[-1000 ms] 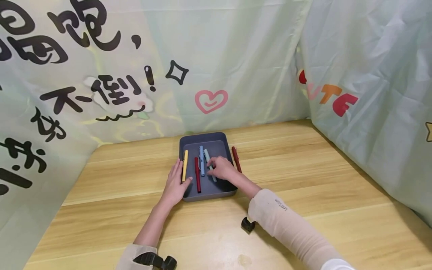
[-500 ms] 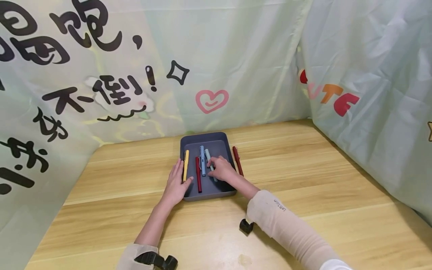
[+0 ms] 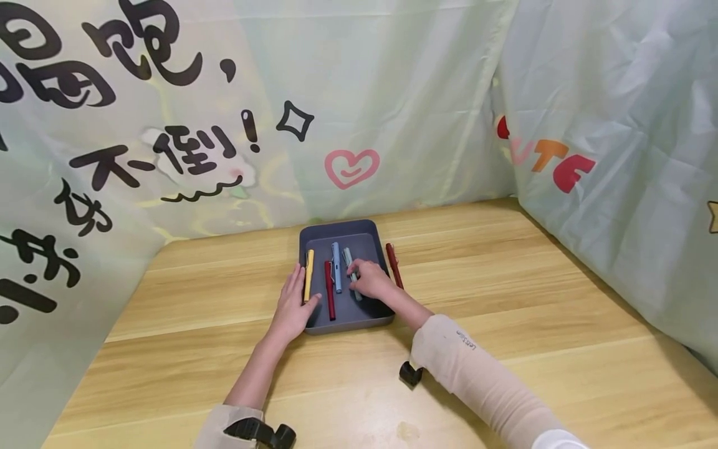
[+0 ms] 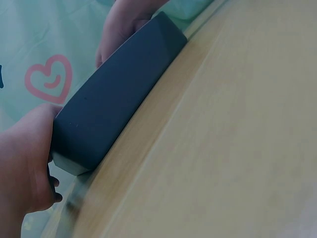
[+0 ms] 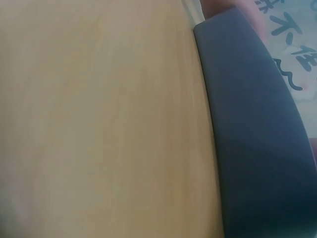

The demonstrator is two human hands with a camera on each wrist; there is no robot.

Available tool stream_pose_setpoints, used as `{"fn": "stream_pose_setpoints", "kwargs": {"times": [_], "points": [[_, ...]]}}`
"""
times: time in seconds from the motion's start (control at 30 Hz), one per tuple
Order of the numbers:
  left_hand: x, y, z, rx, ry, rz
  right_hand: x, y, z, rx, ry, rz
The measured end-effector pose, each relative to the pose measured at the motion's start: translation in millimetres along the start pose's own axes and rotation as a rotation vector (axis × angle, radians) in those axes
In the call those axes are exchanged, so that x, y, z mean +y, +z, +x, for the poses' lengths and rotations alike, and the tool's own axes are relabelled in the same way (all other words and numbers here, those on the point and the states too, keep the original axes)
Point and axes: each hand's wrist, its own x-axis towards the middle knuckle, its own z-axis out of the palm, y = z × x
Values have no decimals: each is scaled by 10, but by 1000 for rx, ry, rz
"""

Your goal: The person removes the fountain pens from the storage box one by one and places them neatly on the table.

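A dark grey tray point(image 3: 367, 231) lies on the wooden table with several capped pens in it. My left hand point(image 3: 288, 312) grips its left rim, thumb over the inside and fingers along the outer wall. Inside, a yellow pen point(image 3: 308, 274) leans by the left wall, beside a red pen point(image 3: 330, 293) and a blue pen point(image 3: 336, 265). My right hand point(image 3: 370, 279) reaches over the right rim and pinches a grey-green pen point(image 3: 348, 254), partly covered by the fingers. In the left wrist view the tray's front wall point(image 4: 114, 94) hides the pens.
A dark red pen point(image 3: 394, 265) lies on the table outside the tray, along its right side. Printed cloth point(image 3: 421, 112) hangs behind the table and along both sides. Wooden tabletop point(image 3: 348, 386) extends in front of the tray.
The grey-green pen has shifted slightly right, away from the blue pen, together with my right hand. My left hand and the tray have stayed in place.
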Motion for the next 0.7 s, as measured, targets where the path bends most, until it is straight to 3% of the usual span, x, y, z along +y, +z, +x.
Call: {"fn": "stream_pose_setpoints", "kwargs": {"times": [0.4,0.7], "points": [[-4,-7,-2,-1,7,0,-13,-51,-20,-21,78,154],[-11,3,2,11,10,-9,-5,-83,-73,-38,115,342]]}}
